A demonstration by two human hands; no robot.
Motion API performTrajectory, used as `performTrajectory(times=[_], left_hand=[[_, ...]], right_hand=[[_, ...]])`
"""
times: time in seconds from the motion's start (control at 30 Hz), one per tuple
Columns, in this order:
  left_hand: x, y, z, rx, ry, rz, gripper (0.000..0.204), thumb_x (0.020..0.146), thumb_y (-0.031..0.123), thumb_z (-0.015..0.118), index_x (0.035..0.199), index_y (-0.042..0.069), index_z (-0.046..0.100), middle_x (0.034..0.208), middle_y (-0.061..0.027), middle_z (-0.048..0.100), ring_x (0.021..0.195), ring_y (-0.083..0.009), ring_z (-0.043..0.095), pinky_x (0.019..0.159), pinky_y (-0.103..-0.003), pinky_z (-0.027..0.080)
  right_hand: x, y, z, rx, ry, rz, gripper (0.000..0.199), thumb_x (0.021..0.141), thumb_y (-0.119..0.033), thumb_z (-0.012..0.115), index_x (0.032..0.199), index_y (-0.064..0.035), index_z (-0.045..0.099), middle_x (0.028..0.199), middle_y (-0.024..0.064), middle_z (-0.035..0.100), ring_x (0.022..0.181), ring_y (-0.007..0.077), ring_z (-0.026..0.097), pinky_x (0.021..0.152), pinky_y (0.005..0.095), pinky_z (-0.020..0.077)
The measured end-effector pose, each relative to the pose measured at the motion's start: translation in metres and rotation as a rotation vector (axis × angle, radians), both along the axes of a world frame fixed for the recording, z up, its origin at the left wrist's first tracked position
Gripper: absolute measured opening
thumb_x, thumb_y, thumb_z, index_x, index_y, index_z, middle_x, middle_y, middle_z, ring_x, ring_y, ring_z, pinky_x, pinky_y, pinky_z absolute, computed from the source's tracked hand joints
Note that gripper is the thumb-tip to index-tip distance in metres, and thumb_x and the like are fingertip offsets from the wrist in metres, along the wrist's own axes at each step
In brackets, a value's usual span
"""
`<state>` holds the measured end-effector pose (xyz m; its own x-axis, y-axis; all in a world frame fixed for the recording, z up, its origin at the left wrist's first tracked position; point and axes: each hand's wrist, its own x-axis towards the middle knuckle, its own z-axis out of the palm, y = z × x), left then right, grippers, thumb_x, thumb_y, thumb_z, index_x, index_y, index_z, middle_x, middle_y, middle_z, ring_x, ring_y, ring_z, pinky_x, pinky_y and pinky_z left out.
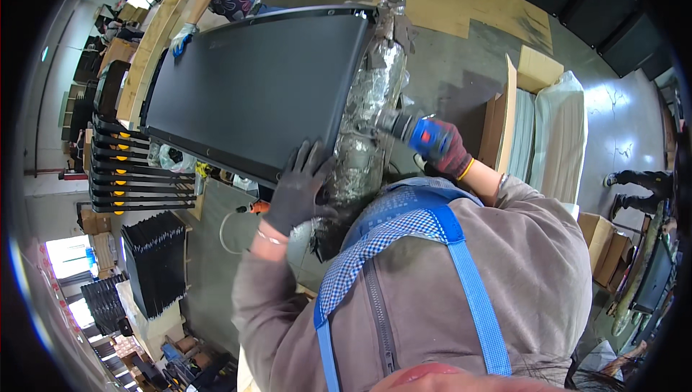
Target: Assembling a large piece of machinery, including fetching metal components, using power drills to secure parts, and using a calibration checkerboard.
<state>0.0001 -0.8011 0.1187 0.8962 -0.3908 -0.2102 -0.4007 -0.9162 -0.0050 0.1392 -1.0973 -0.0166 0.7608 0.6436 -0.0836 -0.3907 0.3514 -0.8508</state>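
Note:
A large black rectangular panel (252, 82) with a raised rim lies in front of me, tilted across the view. My left hand (297, 191), in a dark glove, rests at its near corner with fingers stretched and apart. A plastic-wrapped support (360, 147), shiny and lumpy, runs along the panel's right end. In a red and dark glove, my right hand (453, 150) is closed around a blue cordless drill (418, 134). The drill's nose points left at the wrapped support, close to the panel's right edge. Its tip is blurred, so contact cannot be made out.
A co-worker's gloved hand (183, 38) holds the panel's far left edge. To the right stands an open cardboard box (508, 114) with pale sheets beside it. Black frames with yellow parts (119, 172) are stacked at left, above a pile of black panels (153, 262). An orange-ended hose (254, 207) lies below the panel.

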Motion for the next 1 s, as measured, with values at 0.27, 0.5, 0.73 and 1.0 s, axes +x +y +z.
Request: performTrajectory(times=[0.27,0.5,0.73,1.0], left_hand=[[-0.015,-0.056,-0.045,-0.218,-0.439,0.626,0.083,0.066,0.043,0.078,0.134,0.006,0.047,0.144,-0.0201,0.038,0.132,-0.0421,0.035,0.109,-0.054,0.028],[-0.011,-0.063,-0.076,-0.07,-0.657,0.835,0.058,0.072,0.033,0.075,0.121,0.007,0.059,0.131,-0.0169,0.053,0.123,-0.0404,0.047,0.104,-0.05,0.036],[-0.003,-0.068,-0.078,-0.086,-0.742,0.884,0.036,0.079,0.026,0.071,0.11,0.007,0.065,0.12,-0.0152,0.061,0.116,-0.0386,0.053,0.099,-0.048,0.042],[0.003,-0.074,-0.074,-0.103,-0.809,0.931,0.022,0.084,0.015,0.063,0.102,0.003,0.065,0.118,-0.0162,0.063,0.113,-0.0372,0.056,0.097,-0.045,0.044]], right_hand=[[0.153,-0.001,-0.017,-0.646,-0.861,-0.376,0.036,0.068,-0.004,0.065,0.104,-0.0073,0.063,0.097,0.01,0.064,0.093,0.0271,0.065,0.083,0.0337,0.0516],[0.208,0.008,-0.019,-0.625,-0.893,-0.298,0.038,0.066,0.0,0.062,0.104,-0.0056,0.061,0.095,0.0105,0.062,0.088,0.0248,0.065,0.078,0.0336,0.0521],[0.222,0.007,-0.012,-0.222,-0.435,-0.119,0.04,0.065,0.003,0.061,0.104,-0.0057,0.06,0.091,0.007,0.062,0.077,0.0222,0.062,0.069,0.0343,0.0527],[0.241,0.015,-0.018,0.192,0.277,0.179,0.045,0.068,0.01,0.058,0.109,-0.0068,0.056,0.094,0.0058,0.059,0.076,0.0222,0.06,0.064,0.0309,0.0522]])
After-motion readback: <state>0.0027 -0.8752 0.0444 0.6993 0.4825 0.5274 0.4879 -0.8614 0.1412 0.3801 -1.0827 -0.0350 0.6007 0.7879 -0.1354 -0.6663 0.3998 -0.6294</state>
